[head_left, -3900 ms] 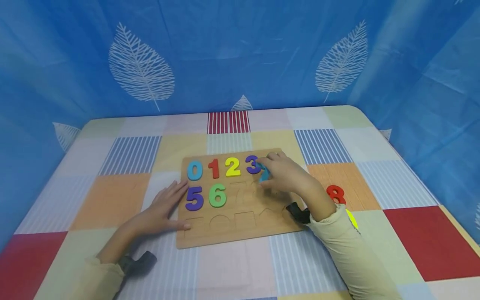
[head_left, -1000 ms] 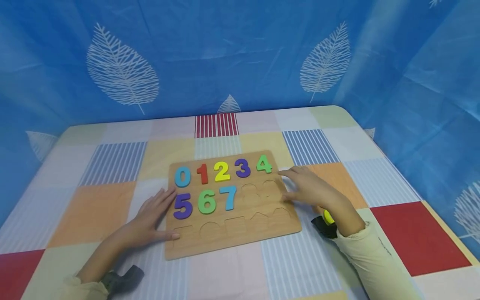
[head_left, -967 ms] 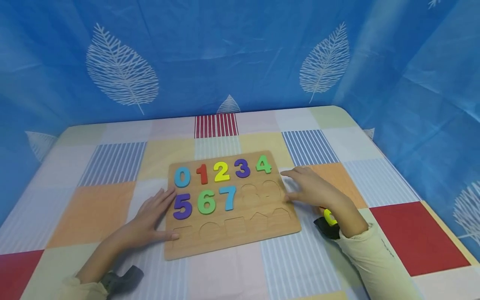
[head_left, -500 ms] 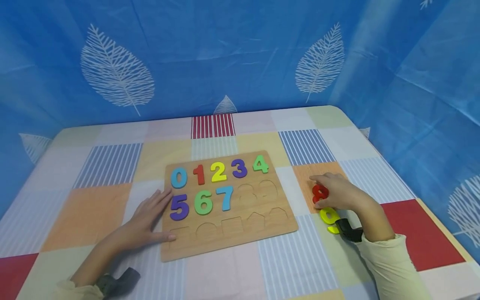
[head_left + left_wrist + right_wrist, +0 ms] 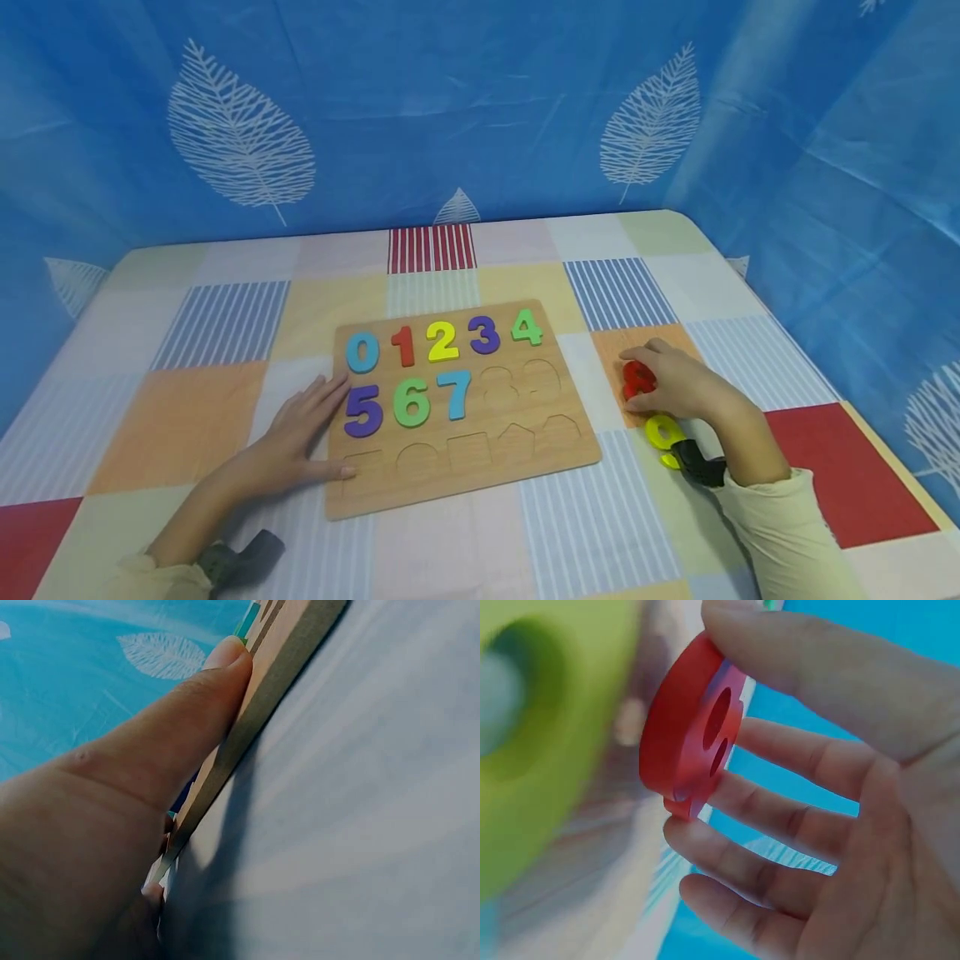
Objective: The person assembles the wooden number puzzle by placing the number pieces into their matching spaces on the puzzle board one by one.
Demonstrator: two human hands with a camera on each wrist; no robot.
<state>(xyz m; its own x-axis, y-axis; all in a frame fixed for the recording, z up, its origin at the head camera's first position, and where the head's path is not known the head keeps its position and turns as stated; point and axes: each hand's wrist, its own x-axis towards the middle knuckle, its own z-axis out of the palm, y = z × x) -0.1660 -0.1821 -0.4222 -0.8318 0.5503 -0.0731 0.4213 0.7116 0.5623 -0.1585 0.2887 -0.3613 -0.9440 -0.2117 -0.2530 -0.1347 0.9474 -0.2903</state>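
My right hand [image 5: 678, 383] pinches a red number 8 [image 5: 637, 379] at the right of the board; in the right wrist view the thumb and fingertips grip the 8 [image 5: 686, 724] by its edges, and it is tilted. Close by lies a yellow number 9 [image 5: 663, 433], partly covered by the black wrist strap. My left hand [image 5: 292, 442] rests with spread fingers at the left edge of the wooden number board [image 5: 465, 482], its thumb lying on top. Numbers 0 to 4 sit in the top row, and 5, 6 and a light blue 7 [image 5: 453, 393] in the second.
Bare outlined recesses [image 5: 520, 379] show at the right of the second row and along the bottom row. A patchwork cloth [image 5: 450, 550] covers the table. Blue leaf-print fabric [image 5: 465, 108] hangs behind it and at both sides.
The light blue 7 held over the board earlier now sits in the second row. My right hand has moved right, off the board, and taken hold of the red 8. My left hand stays put.
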